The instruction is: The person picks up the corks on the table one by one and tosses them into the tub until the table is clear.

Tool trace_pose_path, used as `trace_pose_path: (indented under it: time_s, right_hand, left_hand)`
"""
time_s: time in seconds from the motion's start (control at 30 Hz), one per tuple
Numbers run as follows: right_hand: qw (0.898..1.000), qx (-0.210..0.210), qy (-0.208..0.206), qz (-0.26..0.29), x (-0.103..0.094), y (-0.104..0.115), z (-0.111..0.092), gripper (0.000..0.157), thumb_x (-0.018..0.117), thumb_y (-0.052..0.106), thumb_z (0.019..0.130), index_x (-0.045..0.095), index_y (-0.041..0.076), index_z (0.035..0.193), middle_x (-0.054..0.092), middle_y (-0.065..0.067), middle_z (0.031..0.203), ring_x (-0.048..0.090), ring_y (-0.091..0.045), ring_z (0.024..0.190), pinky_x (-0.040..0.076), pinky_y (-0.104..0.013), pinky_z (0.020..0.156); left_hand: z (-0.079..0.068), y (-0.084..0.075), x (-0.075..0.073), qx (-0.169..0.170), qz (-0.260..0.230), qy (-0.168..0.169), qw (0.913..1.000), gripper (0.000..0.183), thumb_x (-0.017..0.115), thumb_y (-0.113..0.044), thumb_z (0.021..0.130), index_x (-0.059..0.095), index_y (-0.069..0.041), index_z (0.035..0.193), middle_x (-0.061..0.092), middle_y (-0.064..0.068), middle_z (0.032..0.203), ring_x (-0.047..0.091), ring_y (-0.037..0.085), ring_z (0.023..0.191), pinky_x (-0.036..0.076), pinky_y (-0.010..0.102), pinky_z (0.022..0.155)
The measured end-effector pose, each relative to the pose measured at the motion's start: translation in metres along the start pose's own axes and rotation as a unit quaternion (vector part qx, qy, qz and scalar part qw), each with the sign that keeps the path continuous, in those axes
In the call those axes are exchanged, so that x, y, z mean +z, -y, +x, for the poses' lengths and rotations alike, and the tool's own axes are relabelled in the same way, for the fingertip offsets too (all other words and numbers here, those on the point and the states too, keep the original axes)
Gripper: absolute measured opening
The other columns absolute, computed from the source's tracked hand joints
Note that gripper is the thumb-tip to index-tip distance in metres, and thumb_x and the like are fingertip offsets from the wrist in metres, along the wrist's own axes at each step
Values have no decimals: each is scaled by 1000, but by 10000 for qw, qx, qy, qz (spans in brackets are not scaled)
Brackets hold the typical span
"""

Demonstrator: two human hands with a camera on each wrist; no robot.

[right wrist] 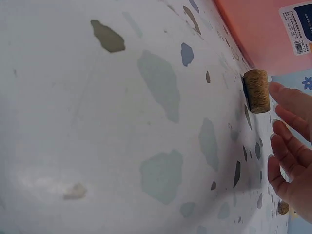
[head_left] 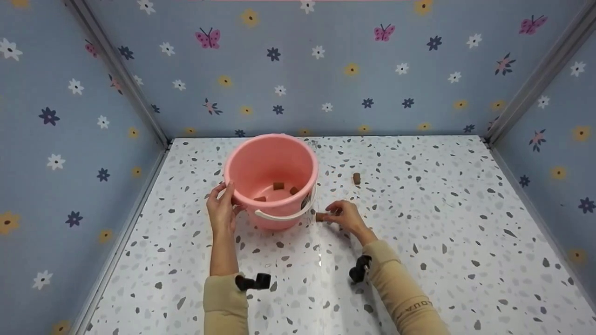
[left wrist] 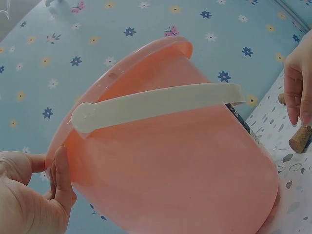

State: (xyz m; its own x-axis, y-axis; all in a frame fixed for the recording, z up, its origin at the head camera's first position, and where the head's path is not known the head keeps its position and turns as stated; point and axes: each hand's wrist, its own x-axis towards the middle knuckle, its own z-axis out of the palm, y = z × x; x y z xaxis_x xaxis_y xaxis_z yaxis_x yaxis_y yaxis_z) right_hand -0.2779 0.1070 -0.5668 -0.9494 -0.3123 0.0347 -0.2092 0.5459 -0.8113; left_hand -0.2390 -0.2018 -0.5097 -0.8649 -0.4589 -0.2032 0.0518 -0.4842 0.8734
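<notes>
A pink bucket (head_left: 274, 216) with a white handle (left wrist: 161, 107) stands tilted on the table. My left hand (head_left: 221, 209) grips its rim at the left side, thumb and fingers on either side of the edge. Inside the bucket lie three cork stoppers, one of them a cork (head_left: 278, 185) near the middle of the bottom. Just right of the bucket, a cork stopper (right wrist: 257, 91) lies on the table. My right hand (head_left: 345, 216) is at this cork, fingertips close beside it and not closed round it; whether they touch it I cannot tell.
Another cork (head_left: 356, 178) is farther back on the speckled table (head_left: 419, 279), right of the bucket. Flower-patterned panels (head_left: 316, 70) wall the table at the back and both sides. A printed label (right wrist: 296, 29) is stuck on the bucket's side.
</notes>
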Motion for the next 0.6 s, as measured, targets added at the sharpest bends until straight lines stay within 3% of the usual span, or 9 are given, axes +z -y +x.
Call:
trace_pose_path:
  time_s: [0.03, 0.1, 0.2, 0.23, 0.27, 0.33, 0.5, 0.6]
  right_hand:
    - [10000, 25, 19, -8, 0, 0, 0, 22, 74, 11, 71, 65, 1, 90, 60, -5, 78, 54, -15, 68, 47, -27, 61]
    - [10000, 22, 60, 3, 1, -1, 0, 23, 74, 10, 71, 65, 1, 90, 60, -5, 76, 54, -14, 66, 47, -26, 60]
    - [9999, -86, 47, -35, 2, -3, 0, 22, 75, 7, 69, 66, -1, 88, 61, -5, 72, 54, -14, 65, 47, -26, 61]
    - [9999, -104, 62, -23, 2, -3, 0, 22, 75, 7, 69, 66, -1, 88, 61, -6, 72, 54, -15, 64, 47, -26, 61]
    - [9999, -123, 66, -14, 2, -3, 0, 21, 74, 6, 69, 66, -1, 87, 61, -6, 72, 54, -15, 64, 47, -27, 61]
    - [9999, -108, 62, -23, 3, -3, 0, 21, 74, 5, 69, 66, -1, 87, 61, -6, 72, 54, -15, 64, 47, -27, 61]
    - [9999, -65, 6, -122, 5, -4, 0, 19, 74, 4, 68, 66, 0, 84, 61, -5, 71, 53, -14, 64, 47, -27, 60]
    - [9998, 1, -20, -173, 6, -5, 1, 17, 75, 4, 68, 66, 1, 82, 60, -3, 69, 53, -14, 63, 47, -27, 59]
  left_hand:
    - [17, 16, -10, -3, -8, 3, 10000, 42, 65, -26, 81, 49, -4, 113, 62, 18, 86, 55, 18, 53, 50, 29, 43]
    - [19, 18, -13, 104, -227, 147, 9996, 38, 66, -22, 81, 50, -3, 110, 62, 17, 81, 55, 19, 51, 49, 29, 41]
    - [24, 24, -15, 234, -184, 103, 9995, 41, 67, -24, 80, 49, -3, 110, 62, 18, 81, 55, 19, 51, 49, 30, 40]
    - [26, 25, -16, 257, -151, 102, 9995, 40, 66, -24, 80, 49, -3, 110, 62, 19, 81, 55, 19, 51, 49, 30, 40]
    - [18, 17, -11, 297, -31, 24, 9996, 44, 68, -26, 79, 48, -3, 111, 61, 20, 83, 55, 20, 51, 49, 31, 41]
    - [24, 22, -13, 224, 171, -76, 9996, 50, 68, -31, 78, 48, -4, 114, 61, 20, 88, 55, 18, 52, 50, 31, 43]
    - [67, 63, -37, 569, 332, -43, 9978, 56, 70, -43, 72, 50, -12, 115, 63, 18, 92, 57, 15, 55, 52, 33, 46]
    - [80, 77, -43, 775, 268, -48, 9966, 57, 70, -44, 72, 50, -11, 115, 62, 19, 92, 56, 17, 55, 51, 35, 44]
